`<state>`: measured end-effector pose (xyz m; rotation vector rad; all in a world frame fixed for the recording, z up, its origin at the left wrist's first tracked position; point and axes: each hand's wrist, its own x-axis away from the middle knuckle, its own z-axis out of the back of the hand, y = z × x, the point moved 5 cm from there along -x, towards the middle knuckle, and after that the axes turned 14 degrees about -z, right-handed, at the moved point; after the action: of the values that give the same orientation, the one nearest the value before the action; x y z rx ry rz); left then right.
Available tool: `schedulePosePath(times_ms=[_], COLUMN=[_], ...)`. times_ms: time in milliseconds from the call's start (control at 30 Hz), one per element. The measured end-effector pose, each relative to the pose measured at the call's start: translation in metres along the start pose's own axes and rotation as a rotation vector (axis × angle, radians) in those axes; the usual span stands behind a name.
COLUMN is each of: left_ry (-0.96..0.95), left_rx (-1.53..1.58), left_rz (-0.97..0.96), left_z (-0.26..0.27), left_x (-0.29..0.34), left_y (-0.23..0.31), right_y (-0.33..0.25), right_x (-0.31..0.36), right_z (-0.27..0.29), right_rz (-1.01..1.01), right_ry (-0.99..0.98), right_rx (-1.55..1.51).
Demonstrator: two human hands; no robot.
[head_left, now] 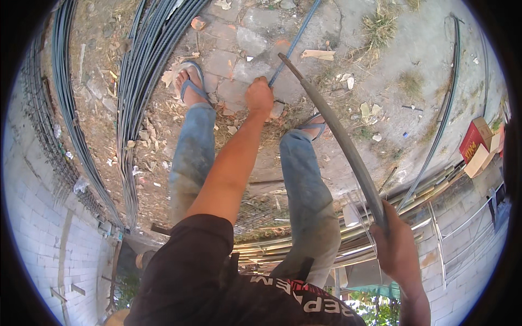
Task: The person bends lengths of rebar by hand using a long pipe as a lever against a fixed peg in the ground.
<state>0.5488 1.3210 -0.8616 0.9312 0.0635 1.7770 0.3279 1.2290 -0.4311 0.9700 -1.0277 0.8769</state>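
My left hand is stretched out in front, its fingers closed around a thin steel reinforcing bar that runs away toward the far edge. At the right, my right hand grips the near end of a long grey metal bar. This bar slants up and to the left, narrowing to a thin tip beside the steel rod; whether the two touch, I cannot tell. Both my feet, in flip-flops, stand on the ground on either side of my left hand.
Bundles of steel rods lie along the left, beside a pale block wall. More bent rods lie at the right, near a red cardboard box. Behind my legs are long poles. Paper scraps and dry grass litter the ground.
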Motion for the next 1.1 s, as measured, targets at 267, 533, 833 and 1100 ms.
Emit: schedulePosePath(times_ms=[267, 533, 833, 1100], left_ry=[-0.072, -0.523, -0.019, -0.262], left_rx=[0.043, 0.987, 0.142, -0.001], left_rz=[0.095, 0.699, -0.018, 0.066], left_z=[0.017, 0.088, 0.046, -0.006], left_x=[0.002, 0.139, 0.058, -0.016], left_y=[-0.01, 0.069, 0.025, 0.018], right_y=[0.004, -0.032, 0.025, 0.031], right_x=[0.012, 0.023, 0.009, 0.003], right_z=[-0.104, -0.209, -0.101, -0.075], right_rz=[0.027, -0.051, 0.073, -0.014], right_ry=[-0.127, -0.043, -0.1, -0.229], right_rx=[-0.328, -0.592, -0.556, -0.542])
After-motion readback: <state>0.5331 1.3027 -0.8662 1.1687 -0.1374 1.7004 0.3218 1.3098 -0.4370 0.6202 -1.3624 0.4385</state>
